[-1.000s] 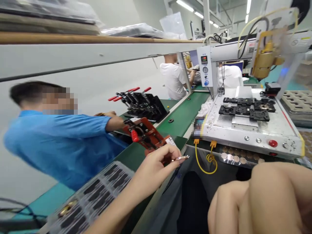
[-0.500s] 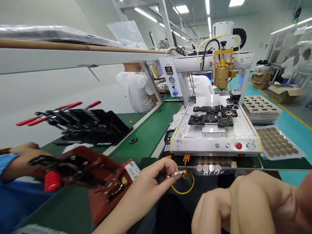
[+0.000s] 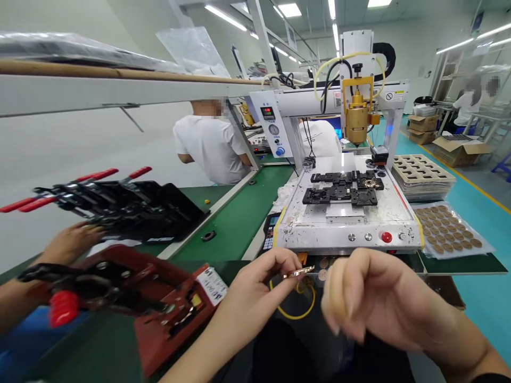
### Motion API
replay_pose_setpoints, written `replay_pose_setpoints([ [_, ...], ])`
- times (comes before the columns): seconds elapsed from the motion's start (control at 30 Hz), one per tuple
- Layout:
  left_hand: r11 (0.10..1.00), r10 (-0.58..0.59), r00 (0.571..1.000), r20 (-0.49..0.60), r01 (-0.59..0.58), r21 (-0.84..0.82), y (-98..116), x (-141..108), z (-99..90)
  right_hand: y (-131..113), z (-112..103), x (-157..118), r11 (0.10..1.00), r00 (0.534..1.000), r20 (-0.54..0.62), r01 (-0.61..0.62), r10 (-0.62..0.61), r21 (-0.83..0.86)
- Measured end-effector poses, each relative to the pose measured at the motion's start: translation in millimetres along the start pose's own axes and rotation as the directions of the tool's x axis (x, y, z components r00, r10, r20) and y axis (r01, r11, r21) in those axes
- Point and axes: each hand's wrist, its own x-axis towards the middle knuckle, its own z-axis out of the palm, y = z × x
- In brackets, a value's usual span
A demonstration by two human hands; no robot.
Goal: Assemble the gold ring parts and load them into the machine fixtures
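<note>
My left hand (image 3: 265, 287) pinches a small, thin, gold-coloured metal part (image 3: 298, 272) between thumb and fingers, holding it nearly flat above my lap. To its right, apart from the part, my right hand (image 3: 379, 303) hangs in the air with bent fingers. Its fingertips are smeared by motion, so whether they hold anything does not show. Left of my left forearm stands a dark red toggle-clamp fixture (image 3: 175, 314) with a red-tipped lever and a white label.
A white dispensing machine (image 3: 311, 234) stands ahead, black fixtures (image 3: 341, 191) on its bed. Round brown discs (image 3: 447, 229) lie on a sheet at right, beside stacked trays (image 3: 423, 173). Black red-handled clamps (image 3: 131, 205) stand left, where another person's hand (image 3: 74, 242) reaches. A yellow cord (image 3: 295, 317) loops below.
My right hand has moved down and away from the camera, towards my left hand. My left hand still holds the gold part. The other person's hand has reached towards the black clamps.
</note>
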Motion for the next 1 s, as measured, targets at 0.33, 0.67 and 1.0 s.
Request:
replay_pose_setpoints([
  [0.33,0.784,0.592,0.804,-0.063,-0.556,0.277,-11,3,19.2,52,-65,-16,0.748,0.951,-0.309,-0.197,-0.011,-0.634],
  [0.67,0.576,0.753,0.652,0.089,-0.718,0.39,-8,24,35.3,50,-63,6,0.697,0.98,-0.199,-0.12,-0.033,-0.707],
  [1.0,0.802,0.542,0.818,0.194,-0.572,0.17,-9,95,61.6,25,-117,-23,0.613,0.869,-0.474,-0.3,-0.139,-0.731],
])
